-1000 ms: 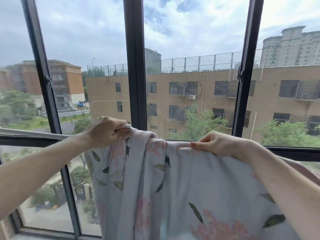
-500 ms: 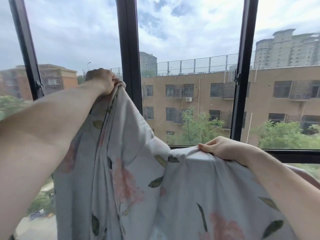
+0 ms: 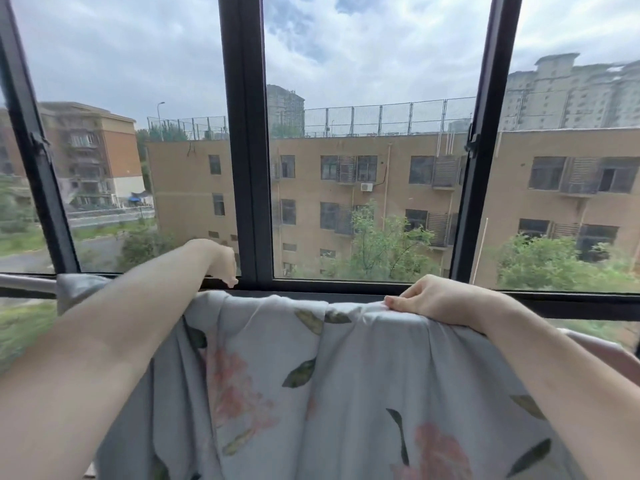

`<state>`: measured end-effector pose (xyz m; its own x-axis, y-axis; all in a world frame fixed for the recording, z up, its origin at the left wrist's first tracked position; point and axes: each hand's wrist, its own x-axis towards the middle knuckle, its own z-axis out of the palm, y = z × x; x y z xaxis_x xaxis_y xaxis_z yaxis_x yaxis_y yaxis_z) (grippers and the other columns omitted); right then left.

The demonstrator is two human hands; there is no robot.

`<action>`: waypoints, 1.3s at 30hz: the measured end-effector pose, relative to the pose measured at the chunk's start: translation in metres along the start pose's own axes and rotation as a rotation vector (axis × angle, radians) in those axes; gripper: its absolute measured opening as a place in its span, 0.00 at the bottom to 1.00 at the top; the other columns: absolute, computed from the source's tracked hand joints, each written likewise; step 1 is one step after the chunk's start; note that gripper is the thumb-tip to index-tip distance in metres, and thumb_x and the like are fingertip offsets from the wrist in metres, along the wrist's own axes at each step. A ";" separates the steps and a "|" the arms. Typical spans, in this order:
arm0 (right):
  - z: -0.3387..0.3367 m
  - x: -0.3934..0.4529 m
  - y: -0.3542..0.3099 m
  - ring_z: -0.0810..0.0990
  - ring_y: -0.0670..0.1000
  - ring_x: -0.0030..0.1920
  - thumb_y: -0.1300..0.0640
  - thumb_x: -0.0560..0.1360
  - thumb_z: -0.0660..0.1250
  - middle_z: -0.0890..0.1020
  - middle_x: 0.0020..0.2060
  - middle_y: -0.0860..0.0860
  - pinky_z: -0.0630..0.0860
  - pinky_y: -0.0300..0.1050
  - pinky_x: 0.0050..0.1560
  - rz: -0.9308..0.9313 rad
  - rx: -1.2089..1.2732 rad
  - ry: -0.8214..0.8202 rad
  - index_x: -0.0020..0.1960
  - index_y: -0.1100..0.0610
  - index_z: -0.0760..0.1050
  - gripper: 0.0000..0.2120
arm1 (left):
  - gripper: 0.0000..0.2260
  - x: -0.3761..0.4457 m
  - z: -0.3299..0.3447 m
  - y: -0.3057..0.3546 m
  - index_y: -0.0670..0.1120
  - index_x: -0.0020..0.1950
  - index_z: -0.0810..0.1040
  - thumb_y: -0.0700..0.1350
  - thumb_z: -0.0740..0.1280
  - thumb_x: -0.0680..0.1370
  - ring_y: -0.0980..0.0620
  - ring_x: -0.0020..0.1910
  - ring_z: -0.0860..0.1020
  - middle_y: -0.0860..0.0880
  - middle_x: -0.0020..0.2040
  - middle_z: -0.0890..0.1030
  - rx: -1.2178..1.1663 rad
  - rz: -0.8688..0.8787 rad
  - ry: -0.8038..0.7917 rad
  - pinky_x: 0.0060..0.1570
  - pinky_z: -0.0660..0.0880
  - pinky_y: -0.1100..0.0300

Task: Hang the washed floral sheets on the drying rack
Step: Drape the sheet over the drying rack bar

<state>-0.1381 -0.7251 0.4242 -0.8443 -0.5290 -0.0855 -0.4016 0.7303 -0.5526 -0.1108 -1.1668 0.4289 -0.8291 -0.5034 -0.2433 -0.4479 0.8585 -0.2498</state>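
The floral sheet (image 3: 346,375), pale grey with pink flowers and green leaves, hangs over the drying rack's grey rail (image 3: 27,284), which runs along the window. My left hand (image 3: 220,259) reaches over the top of the sheet to its far side with the wrist bent down. Its fingers are mostly hidden, so its grip is unclear. My right hand (image 3: 440,301) rests on the sheet's top fold at the rail, fingers curled and pinching the cloth.
A dark window frame (image 3: 246,150) with upright bars stands just behind the rail. A pinkish cloth (image 3: 602,351) shows at the right under my forearm. Buildings and trees lie outside the glass.
My left hand, which had lifted a bunch of the sheet high, has come down over the rail to the far side. The sheet now lies spread across the rail. My right hand has stayed put.
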 end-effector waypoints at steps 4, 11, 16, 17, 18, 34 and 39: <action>0.002 -0.003 -0.001 0.84 0.42 0.48 0.34 0.77 0.67 0.87 0.45 0.40 0.76 0.36 0.46 -0.005 -0.031 -0.013 0.50 0.41 0.87 0.15 | 0.16 -0.047 -0.026 0.031 0.52 0.60 0.83 0.61 0.67 0.81 0.50 0.57 0.80 0.53 0.58 0.83 -0.344 0.231 0.227 0.60 0.76 0.54; 0.003 -0.008 -0.006 0.84 0.44 0.48 0.34 0.77 0.68 0.87 0.45 0.43 0.76 0.39 0.48 -0.025 -0.016 0.010 0.50 0.44 0.88 0.17 | 0.24 -0.198 -0.010 0.103 0.57 0.50 0.83 0.73 0.57 0.77 0.60 0.48 0.83 0.60 0.47 0.85 -0.557 0.655 0.283 0.53 0.79 0.58; 0.002 -0.020 -0.008 0.83 0.44 0.42 0.41 0.77 0.71 0.87 0.38 0.43 0.75 0.39 0.40 -0.070 -0.008 0.150 0.42 0.48 0.87 0.14 | 0.39 -0.213 0.028 0.132 0.44 0.38 0.70 0.80 0.43 0.73 0.51 0.32 0.75 0.51 0.30 0.77 -0.350 0.486 0.492 0.39 0.75 0.52; 0.002 -0.021 -0.009 0.84 0.44 0.41 0.43 0.78 0.71 0.87 0.37 0.43 0.77 0.40 0.42 -0.096 0.021 0.213 0.41 0.49 0.87 0.13 | 0.40 -0.210 0.029 0.133 0.44 0.37 0.69 0.80 0.43 0.73 0.49 0.32 0.75 0.48 0.30 0.77 -0.346 0.461 0.520 0.38 0.75 0.52; 0.002 -0.024 -0.009 0.85 0.44 0.40 0.44 0.78 0.71 0.87 0.36 0.44 0.80 0.42 0.45 -0.144 0.072 0.287 0.41 0.50 0.87 0.13 | 0.41 -0.209 0.028 0.135 0.43 0.35 0.67 0.81 0.42 0.72 0.48 0.31 0.74 0.48 0.29 0.76 -0.346 0.450 0.530 0.37 0.74 0.52; 0.018 -0.148 0.120 0.81 0.46 0.55 0.47 0.82 0.64 0.84 0.51 0.39 0.79 0.51 0.58 -0.329 -0.094 0.950 0.60 0.50 0.83 0.13 | 0.33 -0.193 0.024 0.148 0.58 0.26 0.79 0.81 0.51 0.71 0.48 0.36 0.80 0.53 0.30 0.80 -0.505 0.375 0.389 0.40 0.72 0.56; 0.002 -0.134 0.111 0.82 0.42 0.36 0.58 0.83 0.66 0.84 0.36 0.41 0.75 0.35 0.35 -0.275 -0.010 1.017 0.51 0.49 0.85 0.09 | 0.34 -0.199 0.023 0.144 0.56 0.21 0.74 0.79 0.53 0.72 0.50 0.30 0.72 0.57 0.21 0.70 -0.563 0.367 0.307 0.36 0.66 0.56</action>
<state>-0.0689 -0.5737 0.3723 -0.6219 -0.0685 0.7801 -0.6235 0.6460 -0.4404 -0.0028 -0.9452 0.4195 -0.9779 -0.1949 0.0754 -0.1591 0.9283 0.3360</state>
